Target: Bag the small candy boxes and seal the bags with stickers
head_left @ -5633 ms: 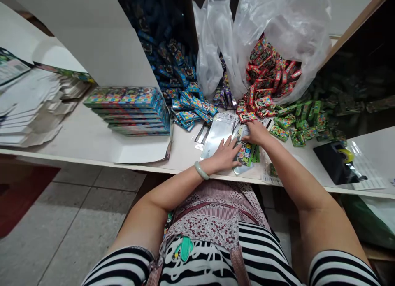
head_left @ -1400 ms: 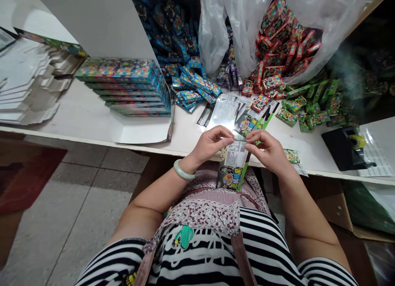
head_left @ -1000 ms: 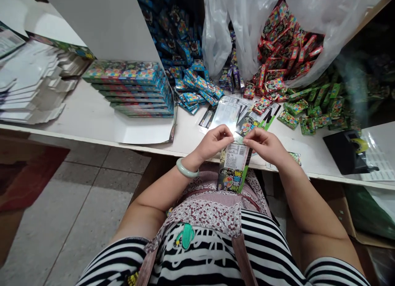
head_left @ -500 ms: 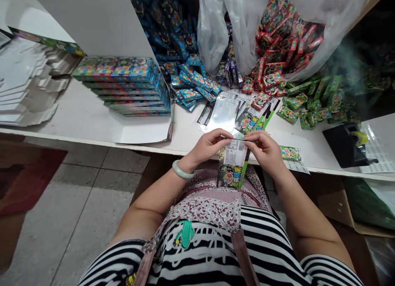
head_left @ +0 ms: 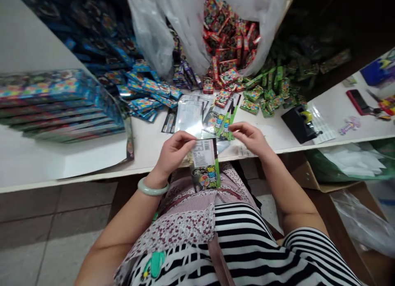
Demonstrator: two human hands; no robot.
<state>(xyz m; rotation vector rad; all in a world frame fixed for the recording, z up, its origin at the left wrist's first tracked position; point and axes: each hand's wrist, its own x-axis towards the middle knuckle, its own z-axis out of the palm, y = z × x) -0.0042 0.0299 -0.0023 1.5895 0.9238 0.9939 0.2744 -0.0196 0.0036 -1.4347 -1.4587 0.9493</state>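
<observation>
Soft, even light falls from above; the white tabletop (head_left: 77, 158) reads bright without blowing out. The clear plastic bags (head_left: 154, 31) catch pale glare, and a silver pouch (head_left: 189, 118) shines. The recess at upper right sinks into deep shadow — the green boxes (head_left: 268, 92) reaching into it lose detail. Motion blur smears the stacked boxes (head_left: 58, 105) at left; the packet (head_left: 205, 166) in the left hand (head_left: 173, 152) is sharpest. The wide lens bows the tabletop's edge.
</observation>
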